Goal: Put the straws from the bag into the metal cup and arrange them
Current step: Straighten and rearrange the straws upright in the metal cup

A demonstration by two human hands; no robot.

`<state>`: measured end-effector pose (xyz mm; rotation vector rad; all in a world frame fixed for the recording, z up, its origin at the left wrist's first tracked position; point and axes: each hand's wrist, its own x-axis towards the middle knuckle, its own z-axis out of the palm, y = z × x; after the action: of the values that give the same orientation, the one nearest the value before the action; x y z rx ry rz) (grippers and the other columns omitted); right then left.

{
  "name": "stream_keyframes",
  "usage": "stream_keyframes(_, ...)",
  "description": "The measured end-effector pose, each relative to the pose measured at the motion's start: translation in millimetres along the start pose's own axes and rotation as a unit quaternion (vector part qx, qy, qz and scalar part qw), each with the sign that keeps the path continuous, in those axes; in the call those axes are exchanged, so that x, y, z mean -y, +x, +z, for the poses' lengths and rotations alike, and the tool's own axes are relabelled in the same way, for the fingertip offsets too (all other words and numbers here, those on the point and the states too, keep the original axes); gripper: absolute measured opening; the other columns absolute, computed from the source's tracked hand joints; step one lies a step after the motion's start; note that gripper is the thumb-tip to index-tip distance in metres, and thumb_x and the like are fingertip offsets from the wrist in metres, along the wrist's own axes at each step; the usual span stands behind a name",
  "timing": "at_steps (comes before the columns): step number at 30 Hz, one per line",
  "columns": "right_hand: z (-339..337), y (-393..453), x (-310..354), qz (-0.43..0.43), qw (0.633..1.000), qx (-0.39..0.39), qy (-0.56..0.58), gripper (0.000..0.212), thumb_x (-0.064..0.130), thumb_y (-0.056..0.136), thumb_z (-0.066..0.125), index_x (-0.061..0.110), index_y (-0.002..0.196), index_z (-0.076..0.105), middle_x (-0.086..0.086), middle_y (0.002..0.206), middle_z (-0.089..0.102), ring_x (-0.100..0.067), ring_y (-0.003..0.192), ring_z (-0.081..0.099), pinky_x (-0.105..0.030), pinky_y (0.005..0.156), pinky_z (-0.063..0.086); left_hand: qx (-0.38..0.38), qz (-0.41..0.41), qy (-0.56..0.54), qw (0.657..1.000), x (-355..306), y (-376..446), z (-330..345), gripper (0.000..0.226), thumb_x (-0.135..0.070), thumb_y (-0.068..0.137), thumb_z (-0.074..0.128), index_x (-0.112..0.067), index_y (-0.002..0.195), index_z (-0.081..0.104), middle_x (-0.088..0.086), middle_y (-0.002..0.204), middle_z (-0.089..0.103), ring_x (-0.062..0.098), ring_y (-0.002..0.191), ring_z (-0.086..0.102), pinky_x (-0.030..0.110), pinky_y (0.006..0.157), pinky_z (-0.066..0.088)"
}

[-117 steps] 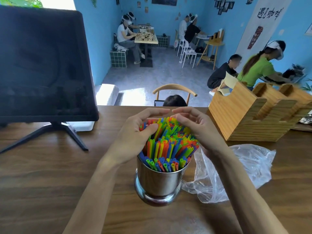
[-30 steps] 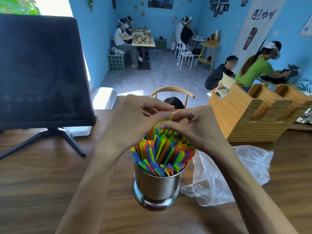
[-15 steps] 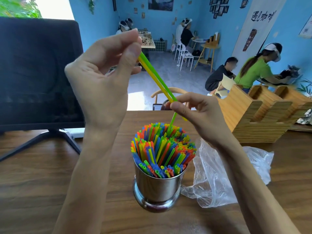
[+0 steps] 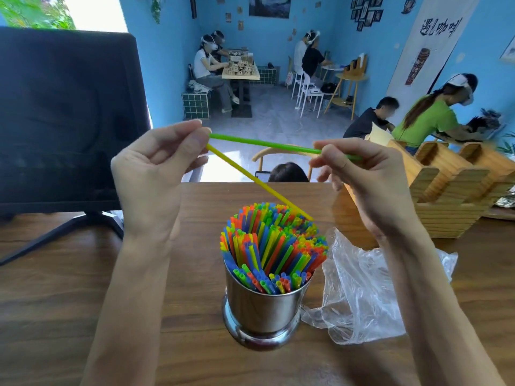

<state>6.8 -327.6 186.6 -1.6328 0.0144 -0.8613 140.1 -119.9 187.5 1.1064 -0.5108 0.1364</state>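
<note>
A shiny metal cup point(image 4: 262, 313) stands on the wooden table point(image 4: 55, 302), packed with several upright straws point(image 4: 273, 246) in blue, green, yellow, orange and red. Above it my left hand point(image 4: 156, 174) pinches the ends of a green straw point(image 4: 264, 143) and a yellow straw point(image 4: 256, 179). The green straw runs level to my right hand point(image 4: 359, 185), which pinches its other end. The yellow straw slants down, and its lower tip touches the far side of the bundle. A crumpled clear plastic bag point(image 4: 362, 288) lies right of the cup.
A black monitor point(image 4: 64, 115) on a stand fills the left. A wooden slotted holder point(image 4: 446, 190) sits at the right, behind the bag. Beyond the table's far edge there is a chair and several people seated in a blue room.
My left hand has come down from high up to the level of my right hand. The green straw has left the bundle and turned level, and the yellow one now slants to the cup.
</note>
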Motion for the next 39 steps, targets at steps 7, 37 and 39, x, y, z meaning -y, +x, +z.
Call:
stream_keyframes(7,5.3,-9.0,-2.0,0.089,0.994,0.053,-0.039,0.021,0.029,0.083,0.068,0.017,0.097,0.079,-0.001,0.100,0.080,-0.018,0.075,0.075,-0.023,0.060,0.055,-0.077,-0.068,-0.118,0.988,-1.4,-12.0,10.6,0.015,-0.017,0.077,0.077,-0.016,0.092,0.073,-0.002,0.082,0.078,0.007,0.066,0.068,0.018,0.065,0.055)
stream_keyframes(37,35.0,-24.1,-28.9,-0.071,0.934,0.160,-0.311,0.018,0.041,0.076,0.086,0.026,0.081,0.079,0.010,0.081,0.071,-0.008,0.084,0.062,-0.028,0.075,0.049,0.280,-0.041,0.308,0.909,33.9,-27.6,-1.9,0.025,-0.016,0.091,0.072,-0.036,0.106,0.076,-0.032,0.090,0.066,-0.002,0.081,0.062,0.015,0.073,0.050)
stream_keyframes(39,30.8,-22.6,-29.0,-0.062,0.924,0.216,-0.309,0.016,0.042,0.079,0.084,0.026,0.080,0.081,0.012,0.084,0.072,-0.008,0.093,0.059,-0.025,0.082,0.046,0.314,-0.035,0.334,0.888,36.9,-26.3,-2.8,0.025,-0.020,0.093,0.070,-0.037,0.111,0.075,-0.029,0.096,0.068,-0.003,0.088,0.063,0.014,0.075,0.048)
